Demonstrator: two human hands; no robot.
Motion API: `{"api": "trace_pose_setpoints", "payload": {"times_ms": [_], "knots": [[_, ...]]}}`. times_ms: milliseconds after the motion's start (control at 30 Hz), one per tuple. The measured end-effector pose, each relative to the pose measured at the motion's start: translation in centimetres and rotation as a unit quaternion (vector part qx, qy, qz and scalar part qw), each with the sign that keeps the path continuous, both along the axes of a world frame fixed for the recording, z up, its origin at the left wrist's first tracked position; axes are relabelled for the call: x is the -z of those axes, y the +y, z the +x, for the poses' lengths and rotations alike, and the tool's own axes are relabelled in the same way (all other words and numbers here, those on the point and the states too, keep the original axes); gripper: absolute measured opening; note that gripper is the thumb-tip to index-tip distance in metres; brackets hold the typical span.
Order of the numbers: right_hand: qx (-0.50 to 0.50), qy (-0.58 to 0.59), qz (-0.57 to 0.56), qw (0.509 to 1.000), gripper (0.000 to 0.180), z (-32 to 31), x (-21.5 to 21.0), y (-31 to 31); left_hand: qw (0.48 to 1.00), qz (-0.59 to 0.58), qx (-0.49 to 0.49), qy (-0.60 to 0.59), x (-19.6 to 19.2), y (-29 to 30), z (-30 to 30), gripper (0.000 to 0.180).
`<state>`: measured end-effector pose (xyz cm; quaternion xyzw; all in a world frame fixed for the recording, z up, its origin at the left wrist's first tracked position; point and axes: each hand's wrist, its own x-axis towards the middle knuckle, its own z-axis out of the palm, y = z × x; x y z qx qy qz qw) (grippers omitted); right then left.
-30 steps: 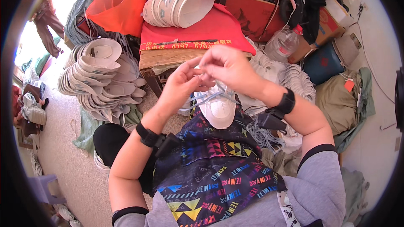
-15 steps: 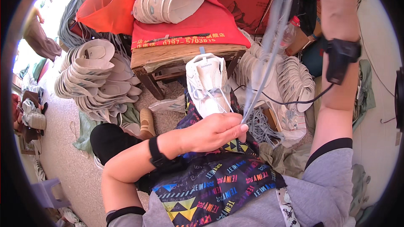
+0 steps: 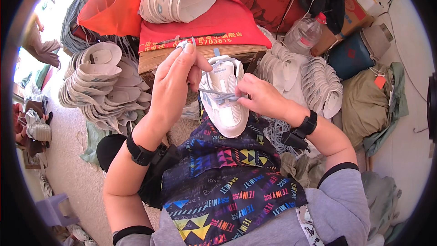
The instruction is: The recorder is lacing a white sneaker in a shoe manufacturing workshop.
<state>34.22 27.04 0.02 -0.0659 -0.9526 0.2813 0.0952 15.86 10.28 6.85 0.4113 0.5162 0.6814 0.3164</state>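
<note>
A white sneaker (image 3: 228, 120) rests on my lap with its toe toward me and its heel against the wooden stool (image 3: 182, 59). A grey shoelace (image 3: 214, 92) runs across its lacing area. My left hand (image 3: 175, 75) is raised to the left of the shoe, its fingers closed on the lace, with a tip of lace poking up above them. My right hand (image 3: 264, 94) pinches the lace at the right side of the shoe opening.
Stacked shoe uppers (image 3: 175, 2) lie on the red cloth (image 3: 205, 29) over the stool. More uppers are heaped at left (image 3: 98, 82) and right (image 3: 318, 82). Grey laces (image 3: 275, 139) lie bundled beside my lap. A plastic bottle (image 3: 302, 36) stands behind.
My right hand has come down from high on the right to the shoe. My left hand has moved up and left from in front of the toe, and the stretched lace is now at the shoe.
</note>
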Motion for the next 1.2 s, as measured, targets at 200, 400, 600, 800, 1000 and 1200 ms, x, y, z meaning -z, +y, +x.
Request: {"api": "trace_pose_setpoints", "payload": {"times_ms": [200,400,600,800,1000,1200], "knots": [[-0.024,-0.122,-0.269,0.955,0.016,0.1,0.7,2.2,0.999,-0.03,-0.011,-0.012,0.0,0.2,0.3,0.042],[0.053,0.065,-0.001,0.996,0.015,0.3,1.6,1.1,0.999,-0.039,-0.013,-0.022,-0.2,0.4,-0.2,0.043],[-0.044,0.15,0.061,0.986,0.017,1.8,0.6,-2.1,0.999,-0.024,-0.01,-0.033,-0.6,0.8,-0.9,0.043],[0.03,0.141,0.078,0.986,0.021,0.8,1.3,-3.9,1.0,-0.004,-0.004,0.0,-1.0,1.7,0.0,0.043],[0.008,0.141,0.221,0.965,0.019,-2.7,1.1,-3.1,0.999,-0.028,-0.015,-0.022,0.2,1.5,0.4,0.04],[-0.015,0.084,0.191,0.978,0.017,-3.3,1.7,-3.7,0.999,-0.027,-0.026,-0.015,-0.3,0.9,0.2,0.039]]}}
